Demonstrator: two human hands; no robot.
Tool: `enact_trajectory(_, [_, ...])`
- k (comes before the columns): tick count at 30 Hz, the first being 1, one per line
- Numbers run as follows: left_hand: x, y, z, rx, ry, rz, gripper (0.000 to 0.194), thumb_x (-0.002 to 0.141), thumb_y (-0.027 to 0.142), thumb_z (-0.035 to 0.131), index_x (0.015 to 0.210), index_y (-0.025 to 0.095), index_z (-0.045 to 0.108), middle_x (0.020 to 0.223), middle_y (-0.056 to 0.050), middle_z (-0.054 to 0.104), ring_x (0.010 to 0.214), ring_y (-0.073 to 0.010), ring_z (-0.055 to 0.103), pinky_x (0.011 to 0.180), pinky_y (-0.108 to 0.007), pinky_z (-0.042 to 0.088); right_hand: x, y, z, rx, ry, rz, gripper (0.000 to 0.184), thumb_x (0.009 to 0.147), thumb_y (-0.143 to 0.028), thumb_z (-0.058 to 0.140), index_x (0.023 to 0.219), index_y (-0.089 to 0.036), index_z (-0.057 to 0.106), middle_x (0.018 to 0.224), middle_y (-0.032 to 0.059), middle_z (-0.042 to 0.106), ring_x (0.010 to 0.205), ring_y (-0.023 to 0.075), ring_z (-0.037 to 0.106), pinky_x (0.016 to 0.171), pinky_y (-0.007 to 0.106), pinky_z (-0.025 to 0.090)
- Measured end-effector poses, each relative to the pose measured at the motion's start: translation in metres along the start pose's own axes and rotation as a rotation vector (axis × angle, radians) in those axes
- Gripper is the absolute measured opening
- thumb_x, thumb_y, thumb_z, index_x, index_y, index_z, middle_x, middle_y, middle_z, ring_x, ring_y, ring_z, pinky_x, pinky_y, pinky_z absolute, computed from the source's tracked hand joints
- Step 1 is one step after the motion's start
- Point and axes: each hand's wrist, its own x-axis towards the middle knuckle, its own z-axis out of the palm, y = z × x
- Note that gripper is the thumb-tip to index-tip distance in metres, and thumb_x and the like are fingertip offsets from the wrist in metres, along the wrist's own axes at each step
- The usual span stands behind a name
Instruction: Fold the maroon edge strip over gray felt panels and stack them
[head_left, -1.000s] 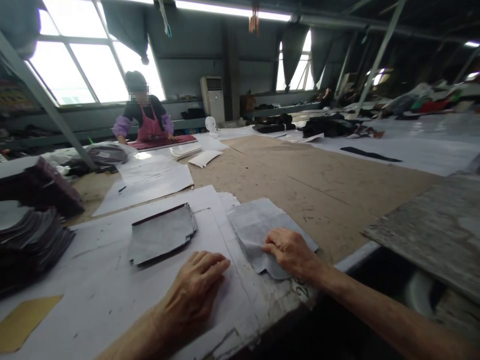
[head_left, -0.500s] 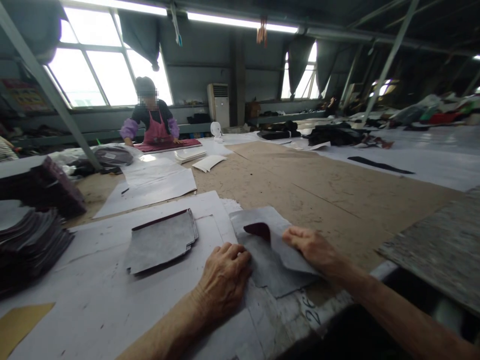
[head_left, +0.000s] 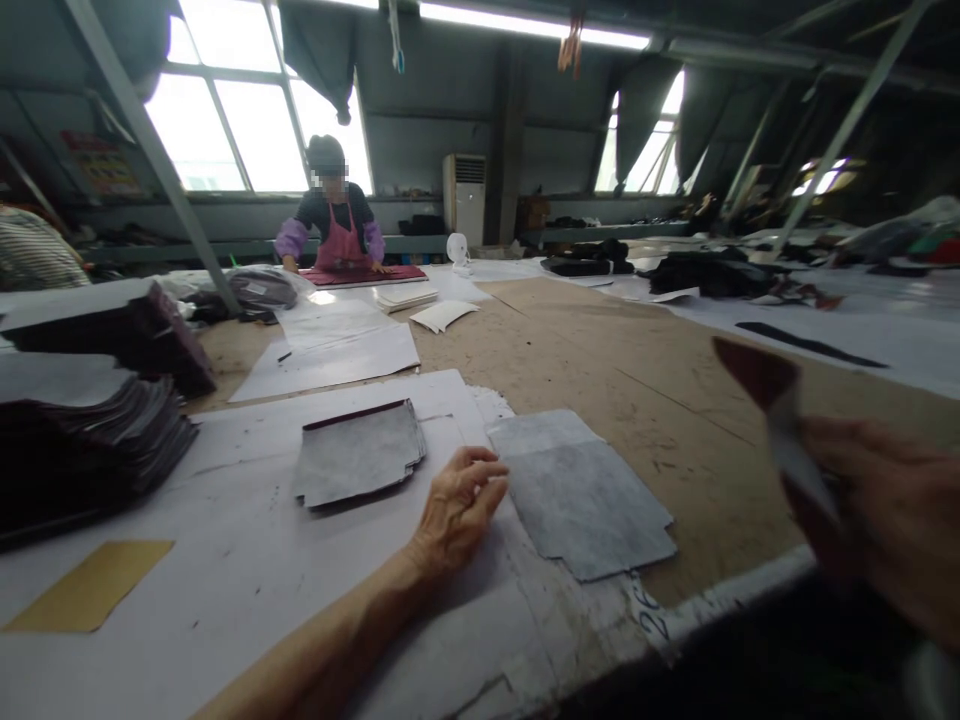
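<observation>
My left hand (head_left: 459, 508) rests on the white paper, fingers loosely curled and apart, its fingertips at the left edge of a grey cut fabric piece (head_left: 589, 500) lying flat near the table's front edge. My right hand (head_left: 885, 515) is raised at the right, blurred, closed on another cut piece (head_left: 772, 410) that shows a dark maroon face and a grey back. A small stack of similar grey pieces (head_left: 360, 465) lies to the left of my left hand.
Tall stacks of dark cut pieces (head_left: 90, 440) stand at the left. A tan card (head_left: 94, 585) lies front left. White paper sheets (head_left: 330, 350) cover the brown table (head_left: 600, 350). A person in a pink apron (head_left: 337, 235) works at the far end.
My right hand peeled the top piece off the grey fabric and lifted it up and to the right. My left hand slid right to the edge of the piece left on the table.
</observation>
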Motion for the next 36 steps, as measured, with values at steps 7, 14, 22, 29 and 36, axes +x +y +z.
enact_trajectory(7, [-0.03,-0.018,-0.08,-0.149,-0.276,-0.367,0.06,0.086,0.055,0.03,0.098,0.007,0.063,0.075,-0.009,0.065,0.062,-0.0151,0.061,0.053,-0.022,0.045,-0.089,-0.123,0.115,0.233,-0.11,-0.398,0.022,0.086,-0.018,0.038,0.066,-0.021,0.047,0.061,0.0038,0.054,0.058,0.0163,0.051,0.052,0.03,0.036])
enact_trajectory(14, [-0.065,-0.021,-0.12,0.138,-0.253,-0.491,0.029,0.059,0.027,0.065,0.085,0.017,0.07,0.063,0.002,0.061,0.059,-0.0133,0.052,0.051,-0.019,0.036,-0.123,-0.184,0.174,0.276,-0.191,-0.649,0.021,0.075,-0.008,0.039,0.061,-0.017,0.051,0.058,0.006,0.051,0.055,0.0197,0.045,0.045,0.031,0.024])
enact_trajectory(22, [-0.078,-0.034,-0.124,0.234,-0.2,-0.427,0.016,0.06,0.017,0.054,0.071,0.015,0.065,0.065,0.001,0.061,0.062,-0.0129,0.054,0.055,-0.02,0.038,-0.076,-0.147,0.152,0.345,-0.45,-0.625,0.014,0.077,-0.009,0.05,0.082,-0.016,0.061,0.08,0.0057,0.061,0.078,0.0187,0.053,0.067,0.031,0.046])
enact_trajectory(29, [-0.072,-0.028,-0.119,0.271,-0.244,-0.31,0.025,0.061,0.012,0.054,0.084,0.018,0.063,0.077,0.0,0.063,0.072,-0.0145,0.056,0.064,-0.024,0.042,-0.031,-0.13,0.162,0.023,-0.682,-0.624,0.028,0.068,-0.011,0.066,0.096,-0.016,0.064,0.091,0.007,0.064,0.09,0.0222,0.053,0.08,0.037,0.046])
enact_trajectory(36, [-0.068,-0.033,-0.106,0.344,-0.188,-0.103,0.021,0.067,0.012,0.059,0.084,0.02,0.067,0.08,-0.001,0.061,0.073,-0.0153,0.054,0.069,-0.029,0.042,-0.031,-0.133,0.162,0.015,-0.67,-0.605,0.024,0.064,-0.011,0.07,0.086,-0.019,0.067,0.082,0.0052,0.059,0.082,0.0202,0.052,0.072,0.034,0.045])
